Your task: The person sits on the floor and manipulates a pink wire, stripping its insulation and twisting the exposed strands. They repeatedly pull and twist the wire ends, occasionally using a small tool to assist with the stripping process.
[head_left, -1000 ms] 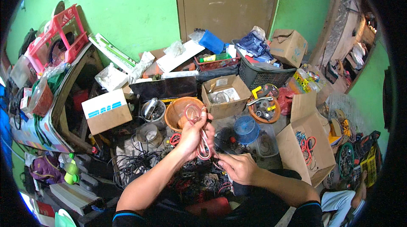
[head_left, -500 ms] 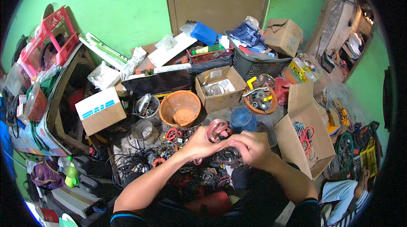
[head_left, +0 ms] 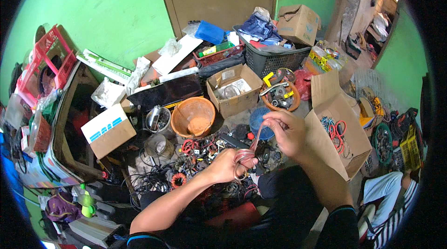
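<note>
Two hands closed on a pink cable (head_left: 253,144): left hand (head_left: 226,165) gripping its coil, right hand (head_left: 287,131) pinching the upper end.

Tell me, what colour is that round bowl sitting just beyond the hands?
The bowl is orange, like terracotta, seen best in the head view.

Open air only above and between left hand (head_left: 226,165) and right hand (head_left: 288,132). Below, blocked by tangled cables and small parts (head_left: 195,149). Ahead, hemmed by orange bowl (head_left: 192,117), open cardboard box (head_left: 234,89) and blue lid (head_left: 259,121). Rightward, barred by large tilted carton (head_left: 339,125). Leftward, crowded by metal pots (head_left: 158,118).
</note>
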Available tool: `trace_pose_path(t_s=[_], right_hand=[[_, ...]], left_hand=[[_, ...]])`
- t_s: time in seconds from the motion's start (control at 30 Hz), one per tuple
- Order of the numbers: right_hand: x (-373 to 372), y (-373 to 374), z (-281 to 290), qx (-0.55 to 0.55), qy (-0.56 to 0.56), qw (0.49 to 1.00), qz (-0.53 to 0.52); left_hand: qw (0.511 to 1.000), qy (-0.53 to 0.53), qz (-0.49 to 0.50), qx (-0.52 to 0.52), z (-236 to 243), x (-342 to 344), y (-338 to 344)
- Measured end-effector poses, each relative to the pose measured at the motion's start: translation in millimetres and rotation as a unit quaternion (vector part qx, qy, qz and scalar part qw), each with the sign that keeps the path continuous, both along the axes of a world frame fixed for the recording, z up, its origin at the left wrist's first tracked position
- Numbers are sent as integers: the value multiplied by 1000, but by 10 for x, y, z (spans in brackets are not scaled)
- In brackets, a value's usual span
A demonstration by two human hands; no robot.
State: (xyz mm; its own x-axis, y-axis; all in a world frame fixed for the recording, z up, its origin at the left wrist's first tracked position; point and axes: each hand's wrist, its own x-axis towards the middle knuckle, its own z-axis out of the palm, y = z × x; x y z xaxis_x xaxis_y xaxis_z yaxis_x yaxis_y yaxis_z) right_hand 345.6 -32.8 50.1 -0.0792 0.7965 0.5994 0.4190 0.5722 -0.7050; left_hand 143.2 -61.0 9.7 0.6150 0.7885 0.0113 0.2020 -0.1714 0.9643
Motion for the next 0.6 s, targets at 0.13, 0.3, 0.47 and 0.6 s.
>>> trace_pose_path(t_s=[0.13, 0.3, 0.47, 0.6], right_hand=[[56, 116, -154, -111, 102, 989, 9], [122, 168, -137, -149, -78, 986, 9], [81, 214, -203, -108, -84, 990, 30], [-246, -119, -26, 99, -184, 962, 177]], left_hand=[[997, -8, 33, -74, 232, 32, -104], [997, 17, -11, 72, 353, -18, -133], [959, 240, -133, 68, 256, 96, -178], [973, 220, -12, 69, -327, 8, -2]])
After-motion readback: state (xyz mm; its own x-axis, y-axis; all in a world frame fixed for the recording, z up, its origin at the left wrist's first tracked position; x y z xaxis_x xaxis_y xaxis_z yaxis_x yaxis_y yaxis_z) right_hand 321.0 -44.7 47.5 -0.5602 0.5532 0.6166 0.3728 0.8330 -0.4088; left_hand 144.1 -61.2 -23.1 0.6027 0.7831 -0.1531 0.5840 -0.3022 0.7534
